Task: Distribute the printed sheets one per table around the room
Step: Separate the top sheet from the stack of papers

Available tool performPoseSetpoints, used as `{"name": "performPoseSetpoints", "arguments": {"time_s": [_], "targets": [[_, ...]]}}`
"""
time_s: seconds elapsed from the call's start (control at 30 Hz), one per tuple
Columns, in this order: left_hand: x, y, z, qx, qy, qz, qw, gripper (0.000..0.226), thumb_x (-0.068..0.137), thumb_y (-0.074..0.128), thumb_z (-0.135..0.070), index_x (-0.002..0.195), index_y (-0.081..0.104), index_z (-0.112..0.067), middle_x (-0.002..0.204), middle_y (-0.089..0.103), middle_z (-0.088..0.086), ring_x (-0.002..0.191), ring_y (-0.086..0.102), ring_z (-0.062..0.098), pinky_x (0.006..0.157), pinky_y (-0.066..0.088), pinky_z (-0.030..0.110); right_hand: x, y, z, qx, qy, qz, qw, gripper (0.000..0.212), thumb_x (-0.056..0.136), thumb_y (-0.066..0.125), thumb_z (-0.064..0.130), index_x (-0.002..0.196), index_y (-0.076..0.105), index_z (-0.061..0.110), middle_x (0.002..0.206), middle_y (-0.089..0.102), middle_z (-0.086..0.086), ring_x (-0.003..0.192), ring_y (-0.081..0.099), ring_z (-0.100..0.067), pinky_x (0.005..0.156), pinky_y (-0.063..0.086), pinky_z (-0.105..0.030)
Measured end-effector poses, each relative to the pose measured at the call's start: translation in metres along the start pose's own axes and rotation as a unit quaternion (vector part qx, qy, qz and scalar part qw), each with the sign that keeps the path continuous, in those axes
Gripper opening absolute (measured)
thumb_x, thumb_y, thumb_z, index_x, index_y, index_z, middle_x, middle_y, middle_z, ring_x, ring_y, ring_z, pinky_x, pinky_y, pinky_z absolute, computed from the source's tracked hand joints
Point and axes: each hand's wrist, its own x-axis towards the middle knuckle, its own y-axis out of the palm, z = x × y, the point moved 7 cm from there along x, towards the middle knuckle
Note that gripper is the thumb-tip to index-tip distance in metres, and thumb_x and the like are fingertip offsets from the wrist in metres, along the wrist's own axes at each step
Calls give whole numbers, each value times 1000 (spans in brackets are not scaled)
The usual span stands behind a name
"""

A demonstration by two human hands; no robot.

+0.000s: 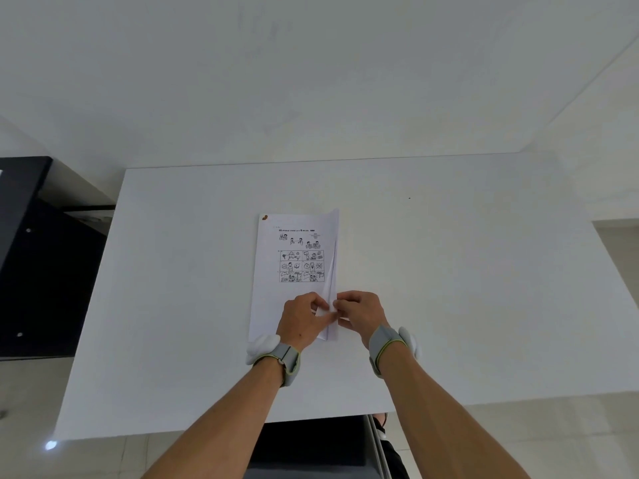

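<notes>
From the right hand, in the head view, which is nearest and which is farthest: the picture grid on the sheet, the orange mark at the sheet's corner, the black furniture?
1. Picture grid: just beyond the right hand, slightly left.
2. Orange mark: sheet's far left corner.
3. Black furniture: far left, beside the table.

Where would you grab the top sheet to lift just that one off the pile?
Probably at the top sheet's right edge, coming in from the right: that edge is already curled up off the stack, which lies flat on the white table. Both hands already pinch its near right corner.
</notes>
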Motion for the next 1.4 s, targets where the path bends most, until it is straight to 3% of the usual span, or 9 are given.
{"name": "performPoseSetpoints", "arguments": {"time_s": [0.17, 0.33, 0.5, 0.63, 0.77, 0.93, 1.07, 1.27, 1.4], "targets": [[3, -2, 4, -6, -9, -1, 1000, 21, 78, 81, -34, 90, 75, -17, 88, 72, -6, 82, 68, 16, 72, 53, 22, -3, 2, -1, 36, 8, 24, 999, 6, 86, 74, 5, 89, 73, 11, 81, 71, -11, 72, 68, -21, 70, 60, -32], [4, -1, 4, -14, -14, 5, 1000, 38, 70, 85, -50, 88, 75, -19, 88, 71, -2, 82, 67, 16, 73, 55, 30, -4, 4, -4, 52, 14, 28, 998, 5, 87, 73, 9, 92, 75, 9, 83, 71, -8, 79, 69, -23, 75, 61, -36], [5, -1, 2, -3, -3, 3, 1000, 18, 80, 79, -30, 91, 77, -15, 88, 74, -2, 83, 70, 16, 77, 56, 26, -4, 5, -7, 68, 28, 33, 997, 10, 92, 66, 9, 91, 76, 8, 83, 72, -8, 77, 70, -23, 71, 60, -34], [3, -3, 4, 3, -8, -13, 1000, 14, 85, 74, -21, 92, 79, -10, 90, 77, 3, 83, 70, 16, 80, 56, 26, -1, 1, -5, 24, 22, -1, 999, 12, 93, 67, 11, 98, 74, 2, 95, 75, -17, 88, 74, -32, 77, 63, -40], [2, -4, 8, -8, -28, -26, 999, 13, 85, 76, -21, 91, 80, -10, 88, 78, 3, 77, 67, 11, 69, 47, 13, 0, -4, 1, -35, 9, -33, 999, 13, 92, 68, 12, 98, 75, 4, 97, 76, -18, 91, 75, -33, 69, 63, -36], [3, -3, 12, -47, -51, -35, 997, 11, 81, 81, -21, 84, 80, -10, 76, 74, 1, 69, 65, 11, 53, 42, 3, -4, -6, 3, -55, 0, -45, 997, 8, 92, 68, 14, 93, 73, 8, 99, 75, -21, 94, 74, -36, 70, 64, -40], [4, -1, 9, -62, -47, -26, 997, 14, 76, 86, -24, 81, 79, -12, 74, 74, 0, 65, 64, 5, 56, 43, 9, -10, -3, 3, -42, 15, -27, 999, 20, 95, 65, 25, 104, 69, 7, 109, 71, -19, 97, 73, -35, 69, 64, -39], [-1, 0, 7, -100, -43, 0, 994, 23, 76, 85, -31, 83, 68, -17, 83, 77, -2, 79, 71, 12, 65, 49, 20, -14, 2, 7, -99, 22, -27, 994, 49, 88, 68, 53, 113, 66, 11, 110, 68, -10, 102, 66, -30, 74, 64, -41], [-2, 1, 16, -128, -67, 35, 989, 25, 83, 76, -19, 87, 51, -18, 97, 78, 2, 97, 71, 21, 90, 57, 43, -15, 3, 14, -144, 4, -39, 989, 45, 84, 76, 41, 116, 64, 11, 103, 66, -8, 88, 63, -27, 71, 63, -42]]}}
